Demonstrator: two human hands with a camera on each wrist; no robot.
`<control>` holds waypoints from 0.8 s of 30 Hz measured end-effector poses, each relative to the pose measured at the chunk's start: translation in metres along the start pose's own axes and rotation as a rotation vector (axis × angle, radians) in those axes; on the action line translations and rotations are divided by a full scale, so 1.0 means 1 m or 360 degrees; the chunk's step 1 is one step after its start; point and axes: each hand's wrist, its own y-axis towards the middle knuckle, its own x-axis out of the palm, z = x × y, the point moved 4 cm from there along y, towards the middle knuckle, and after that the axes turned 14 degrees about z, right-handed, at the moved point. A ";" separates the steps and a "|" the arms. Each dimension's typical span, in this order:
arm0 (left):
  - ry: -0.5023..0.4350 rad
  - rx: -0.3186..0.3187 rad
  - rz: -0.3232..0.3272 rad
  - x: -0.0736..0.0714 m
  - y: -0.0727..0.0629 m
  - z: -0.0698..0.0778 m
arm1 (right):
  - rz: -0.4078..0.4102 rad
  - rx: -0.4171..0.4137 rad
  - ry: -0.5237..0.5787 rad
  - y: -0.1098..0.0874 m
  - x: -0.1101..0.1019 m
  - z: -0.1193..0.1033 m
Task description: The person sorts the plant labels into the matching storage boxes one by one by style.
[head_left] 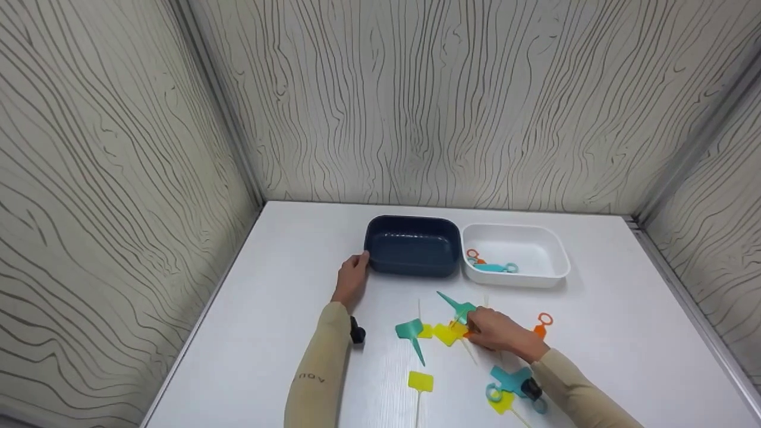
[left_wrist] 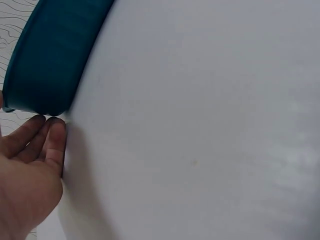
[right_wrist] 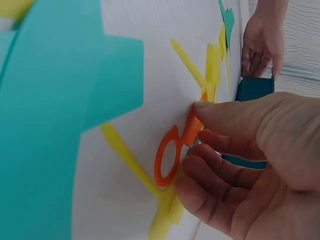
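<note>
My left hand (head_left: 352, 278) rests its fingertips against the left end of a dark blue bin (head_left: 412, 266); in the left wrist view the fingers (left_wrist: 56, 140) look fairly straight. With thumb and fingers, my right hand (head_left: 493, 329) pinches an orange ring-ended tag (right_wrist: 194, 122) low over the table. Around it lie yellow plant labels (head_left: 446, 334) with thin stakes and a green T-shaped plant label (head_left: 462, 310). Another green T-shaped label (head_left: 409, 329) lies to the left. Part of the orange tag is hidden behind the right thumb.
A white bin (head_left: 517, 280) stands against the blue one, with orange and teal ring-ended tags (head_left: 490, 267) inside. Teal tags (head_left: 510, 378) lie under the right wrist, partly over a yellow label. Another orange ring-ended tag (head_left: 542, 324) lies right, and a yellow label (head_left: 420, 381) nearer the front.
</note>
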 end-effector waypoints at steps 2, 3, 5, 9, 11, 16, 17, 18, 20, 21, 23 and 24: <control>-0.0004 0.0002 -0.0008 0.000 0.000 -0.001 | -0.0011 0.0024 0.0003 0.000 0.001 0.000; -0.0010 0.0000 -0.0010 0.000 0.001 -0.001 | -0.0014 0.0032 0.0005 0.000 0.001 0.000; -0.0022 -0.0005 -0.0014 0.000 0.001 -0.001 | -0.0011 0.0035 0.0014 0.000 0.001 -0.001; -0.0029 -0.0016 -0.0013 0.000 0.000 0.000 | 0.0003 0.0041 0.0030 0.000 0.001 -0.001; -0.0028 -0.0013 -0.0009 0.000 0.000 0.000 | 0.0008 0.0039 0.0027 0.000 0.001 -0.002; -0.0043 -0.0020 0.0006 0.000 -0.001 0.001 | 0.0013 0.0054 0.0042 0.000 0.001 -0.003; -0.0047 -0.0026 0.0009 0.000 -0.001 0.001 | 0.0016 0.0059 0.0054 0.000 0.001 -0.003; -0.0049 -0.0026 0.0010 0.000 -0.001 0.000 | 0.0019 0.0065 0.0063 0.000 0.000 -0.004; -0.0047 -0.0024 0.0008 0.000 0.000 0.000 | 0.0023 0.0065 0.0072 0.000 0.000 -0.004; -0.0042 -0.0025 0.0009 0.000 0.000 0.000 | 0.0033 0.0048 0.0069 0.000 0.000 -0.004; -0.0036 -0.0030 0.0007 0.000 -0.001 0.000 | 0.0046 0.0021 0.0052 0.000 -0.001 -0.004; -0.0029 -0.0028 0.0005 0.000 -0.001 0.000 | 0.0050 0.0008 0.0043 0.000 -0.002 -0.005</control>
